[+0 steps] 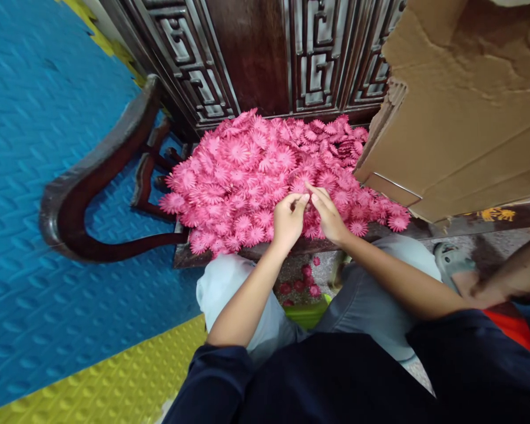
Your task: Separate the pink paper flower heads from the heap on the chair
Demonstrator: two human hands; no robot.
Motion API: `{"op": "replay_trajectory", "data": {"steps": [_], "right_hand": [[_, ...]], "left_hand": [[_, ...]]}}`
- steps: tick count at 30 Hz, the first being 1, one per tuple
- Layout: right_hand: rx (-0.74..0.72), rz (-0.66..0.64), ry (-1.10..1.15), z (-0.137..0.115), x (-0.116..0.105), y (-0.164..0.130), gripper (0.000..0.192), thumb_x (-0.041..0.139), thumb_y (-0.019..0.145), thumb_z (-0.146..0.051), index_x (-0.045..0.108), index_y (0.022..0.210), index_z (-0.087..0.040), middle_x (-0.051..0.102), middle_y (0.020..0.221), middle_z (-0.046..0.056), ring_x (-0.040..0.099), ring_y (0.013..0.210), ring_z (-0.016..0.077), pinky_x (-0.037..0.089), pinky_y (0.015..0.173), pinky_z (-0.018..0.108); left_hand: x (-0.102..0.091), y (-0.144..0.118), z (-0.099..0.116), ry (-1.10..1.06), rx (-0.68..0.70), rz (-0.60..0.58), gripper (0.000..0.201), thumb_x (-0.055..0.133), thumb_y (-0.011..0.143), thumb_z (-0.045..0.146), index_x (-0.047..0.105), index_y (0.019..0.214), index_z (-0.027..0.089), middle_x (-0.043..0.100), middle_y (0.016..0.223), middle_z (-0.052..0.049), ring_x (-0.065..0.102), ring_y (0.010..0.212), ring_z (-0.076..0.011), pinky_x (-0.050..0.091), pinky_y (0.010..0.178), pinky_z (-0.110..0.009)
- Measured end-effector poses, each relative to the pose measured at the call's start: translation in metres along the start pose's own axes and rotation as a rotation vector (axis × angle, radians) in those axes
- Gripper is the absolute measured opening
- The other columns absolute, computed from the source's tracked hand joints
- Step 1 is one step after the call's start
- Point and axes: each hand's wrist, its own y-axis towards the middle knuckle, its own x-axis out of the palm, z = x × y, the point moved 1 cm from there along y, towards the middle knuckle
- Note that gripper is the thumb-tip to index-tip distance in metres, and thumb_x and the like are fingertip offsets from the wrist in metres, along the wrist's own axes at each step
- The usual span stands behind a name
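Observation:
A large heap of pink artificial flower heads [242,176] covers the dark wooden seat in front of me. Over the near side of this heap, my left hand [288,219] is closed, thumb and index finger pinched together. My right hand [329,217] comes in from the other side, its fingers held together and their tips almost meeting the left ones. Whatever lies between the fingertips is too small or too hidden to make out. Pink petals lie directly behind and below both hands.
A torn cardboard box [463,118] stands on the right. The curved wooden armrest [55,218] is on the left, before a carved backrest [251,53]. Loose flower heads [307,281] lie on the floor between my legs. Another person's sandalled foot [461,274] is at right.

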Motion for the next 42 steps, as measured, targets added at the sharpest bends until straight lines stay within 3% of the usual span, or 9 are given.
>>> {"op": "replay_trajectory", "data": {"steps": [4,8,11,16,24,29,33,39,42], "right_hand": [[0.096,0.001,0.124,0.006,0.004,-0.001,0.055,0.039,0.086,-0.046,0.023,0.136,-0.029,0.051,0.12,0.007,0.047,0.111,0.0174,0.036,0.099,0.037],[0.225,0.057,0.184,0.015,0.011,-0.003,0.041,0.04,0.084,-0.048,0.04,0.119,-0.028,0.051,0.115,0.004,0.051,0.102,0.0158,0.043,0.087,0.032],[0.299,0.004,0.314,0.015,0.012,-0.002,0.031,0.049,0.078,-0.051,0.048,0.093,-0.024,0.055,0.093,0.001,0.054,0.08,0.0126,0.045,0.07,0.026],[0.379,-0.071,0.56,0.005,0.004,0.002,0.029,0.062,0.069,-0.046,0.049,0.078,-0.022,0.052,0.067,-0.005,0.051,0.061,0.0093,0.042,0.062,0.023],[0.466,-0.219,0.662,0.007,-0.003,0.002,0.015,0.06,0.073,-0.033,0.057,0.077,-0.019,0.063,0.076,0.0,0.053,0.065,0.0104,0.043,0.066,0.026],[0.439,-0.251,0.693,0.008,-0.002,0.002,0.015,0.063,0.072,-0.032,0.058,0.076,-0.019,0.06,0.071,-0.002,0.051,0.064,0.0093,0.041,0.062,0.024],[0.371,-0.176,0.642,0.004,-0.002,0.003,0.023,0.066,0.068,-0.039,0.056,0.075,-0.02,0.053,0.067,-0.004,0.044,0.059,0.0082,0.037,0.059,0.023],[0.319,-0.19,0.645,-0.001,-0.006,0.006,0.029,0.069,0.064,-0.043,0.055,0.077,-0.021,0.048,0.063,-0.005,0.042,0.057,0.0081,0.037,0.06,0.023],[0.34,-0.191,0.649,0.001,-0.004,0.006,0.033,0.071,0.062,-0.045,0.055,0.076,-0.02,0.047,0.062,-0.006,0.04,0.055,0.0076,0.036,0.057,0.023]], "left_hand": [[-0.002,-0.004,-0.001,0.022,-0.017,0.028,0.02,0.05,0.081,0.029,0.06,0.07,0.016,0.058,0.064,0.001,0.052,0.064,-0.0117,0.04,0.065,-0.023],[-0.006,-0.004,0.0,0.053,-0.011,0.141,0.017,0.05,0.081,0.027,0.059,0.072,0.016,0.057,0.065,0.001,0.051,0.063,-0.0112,0.04,0.064,-0.022],[-0.011,-0.002,0.002,0.062,0.011,0.186,0.016,0.052,0.081,0.028,0.06,0.074,0.017,0.058,0.068,0.0,0.052,0.065,-0.0114,0.04,0.065,-0.022],[-0.015,0.004,0.0,-0.152,-0.106,0.015,0.022,0.06,0.075,0.039,0.063,0.073,0.017,0.062,0.068,0.0,0.055,0.063,-0.0115,0.043,0.064,-0.024],[-0.016,0.005,-0.01,-0.327,-0.212,-0.122,0.028,0.067,0.067,0.045,0.064,0.069,0.017,0.057,0.059,0.002,0.051,0.059,-0.0096,0.043,0.064,-0.023],[-0.018,0.003,-0.01,-0.226,-0.157,-0.117,0.027,0.063,0.072,0.043,0.063,0.066,0.016,0.057,0.059,0.001,0.05,0.06,-0.0101,0.041,0.063,-0.022],[-0.019,0.004,-0.011,-0.185,-0.121,-0.091,0.024,0.063,0.072,0.04,0.064,0.067,0.016,0.06,0.064,0.0,0.052,0.065,-0.0114,0.041,0.067,-0.023],[-0.017,0.0,-0.014,-0.563,-0.33,-0.159,0.033,0.075,0.057,0.045,0.061,0.064,0.016,0.052,0.055,0.003,0.044,0.053,-0.0074,0.038,0.057,-0.022],[-0.014,-0.004,-0.011,-0.63,-0.373,-0.174,0.039,0.078,0.05,0.048,0.06,0.061,0.015,0.049,0.052,0.004,0.041,0.051,-0.0062,0.035,0.055,-0.021]]}}
